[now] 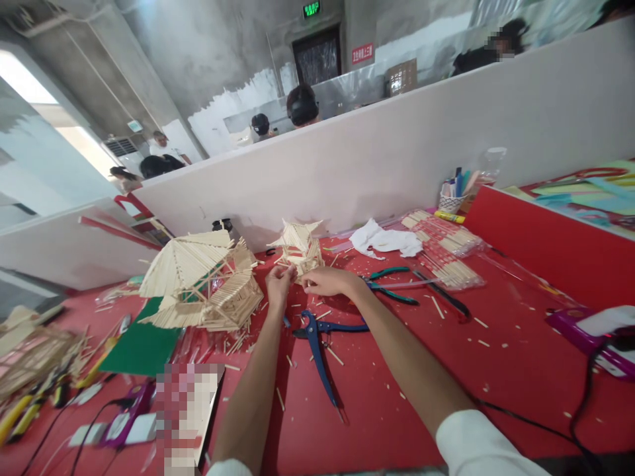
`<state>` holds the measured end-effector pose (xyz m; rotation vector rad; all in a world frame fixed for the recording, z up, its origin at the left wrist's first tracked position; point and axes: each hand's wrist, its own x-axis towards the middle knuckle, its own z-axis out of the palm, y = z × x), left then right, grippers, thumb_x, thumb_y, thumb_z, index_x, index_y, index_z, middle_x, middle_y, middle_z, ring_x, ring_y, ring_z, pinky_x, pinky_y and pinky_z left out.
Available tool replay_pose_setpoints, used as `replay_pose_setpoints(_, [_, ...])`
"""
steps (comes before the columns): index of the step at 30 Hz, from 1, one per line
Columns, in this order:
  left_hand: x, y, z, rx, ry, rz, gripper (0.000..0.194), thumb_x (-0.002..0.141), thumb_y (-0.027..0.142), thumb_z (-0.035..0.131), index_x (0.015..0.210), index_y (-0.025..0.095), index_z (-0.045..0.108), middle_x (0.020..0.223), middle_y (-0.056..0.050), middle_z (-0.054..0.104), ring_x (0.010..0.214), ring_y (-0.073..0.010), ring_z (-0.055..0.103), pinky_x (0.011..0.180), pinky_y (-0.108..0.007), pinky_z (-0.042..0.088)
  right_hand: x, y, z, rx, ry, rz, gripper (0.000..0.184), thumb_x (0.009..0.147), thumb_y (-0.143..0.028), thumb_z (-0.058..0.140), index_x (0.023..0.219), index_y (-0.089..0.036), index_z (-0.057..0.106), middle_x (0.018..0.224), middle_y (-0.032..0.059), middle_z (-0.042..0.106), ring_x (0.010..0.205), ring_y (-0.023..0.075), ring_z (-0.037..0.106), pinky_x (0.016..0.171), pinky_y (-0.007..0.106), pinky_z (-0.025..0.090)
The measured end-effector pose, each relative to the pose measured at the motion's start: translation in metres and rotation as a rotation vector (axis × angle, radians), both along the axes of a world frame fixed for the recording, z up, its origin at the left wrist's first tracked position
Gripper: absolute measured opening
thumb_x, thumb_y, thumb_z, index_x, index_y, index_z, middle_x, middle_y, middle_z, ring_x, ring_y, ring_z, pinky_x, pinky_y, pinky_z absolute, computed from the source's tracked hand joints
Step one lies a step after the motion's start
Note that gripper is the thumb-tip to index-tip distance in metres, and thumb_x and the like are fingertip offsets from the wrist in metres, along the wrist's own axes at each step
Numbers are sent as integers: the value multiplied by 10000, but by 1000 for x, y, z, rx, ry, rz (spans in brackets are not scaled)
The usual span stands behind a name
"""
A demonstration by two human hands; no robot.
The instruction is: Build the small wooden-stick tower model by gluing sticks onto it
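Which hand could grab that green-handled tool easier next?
Probably the right hand: the green-handled tool lies just right of that wrist. The left hand is farther, with the right arm between.

I see bare, matt, ridged wood on the small pale roofed stick model (296,237). Beneath it, the red tabletop (387,410) looks smooth, faintly shiny. Right of it, a crumpled white piece (384,240) is matt cloth or paper; farther right, pale wooden stick bundles (452,267) wear glossy clear plastic.

Above the dark door (317,61), a green sign (311,9) shows the word "EXIT". To the right of this door, a red sign (362,53) carries small Chinese characters.
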<state>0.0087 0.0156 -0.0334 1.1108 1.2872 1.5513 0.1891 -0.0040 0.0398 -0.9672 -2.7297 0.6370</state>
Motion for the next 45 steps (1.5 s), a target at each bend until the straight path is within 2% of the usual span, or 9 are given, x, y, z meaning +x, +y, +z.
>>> replay_pose_setpoints(7, [-1, 2, 0, 6, 32, 11, 365, 625, 445, 771, 740, 155, 581, 642, -20, 670, 595, -141, 632, 617, -264, 507, 0, 2, -4, -5, -3, -4, 162, 875, -187, 539, 967, -170, 671, 935, 67, 699, 768, 165, 592, 634, 238, 351])
replay_pose_setpoints(15, [-1, -1, 1, 22, 102, 21, 394, 645, 493, 747, 766, 165, 564, 690, -21, 650, 637, -153, 637, 577, -239, 485, -1, 4, -7, 0, -15, 13, 172, 878, -202, 537, 981, -165, 670, 949, 73, 704, 755, 165, 590, 621, 240, 345])
replay_pose_setpoints(22, [-1, -4, 0, 87, 217, 45, 351, 713, 493, 685, 698, 168, 553, 634, 19, 573, 575, -112, 562, 535, -206, 444, -1, 5, -8, 1, -17, 20, 168, 888, -217, 533, 984, -166, 662, 938, 69, 700, 743, 162, 582, 598, 236, 331])
replay_pose_setpoints(29, [-1, -4, -1, 80, 149, 26, 344, 694, 475, 707, 720, 146, 610, 700, -32, 654, 628, -142, 610, 582, -235, 485, 0, 5, -7, 7, -26, 30, 165, 889, -204, 530, 982, -161, 660, 968, 76, 694, 772, 166, 586, 621, 237, 341])
replay_pose_setpoints(35, [-9, 5, -6, 88, 221, 28, 365, 733, 495, 679, 768, 132, 667, 740, -73, 696, 667, -168, 640, 576, -240, 493, -1, 5, -6, -14, -31, 26, 171, 890, -202, 529, 987, -173, 666, 964, 71, 697, 761, 160, 586, 623, 239, 349])
replay_pose_setpoints(45, [-14, 11, -12, 124, 264, 32, 342, 757, 481, 665, 746, 139, 648, 696, -55, 670, 624, -152, 614, 535, -223, 470, 0, 5, -7, -18, -34, 28, 175, 893, -211, 525, 995, -174, 662, 978, 71, 697, 768, 161, 593, 615, 232, 347])
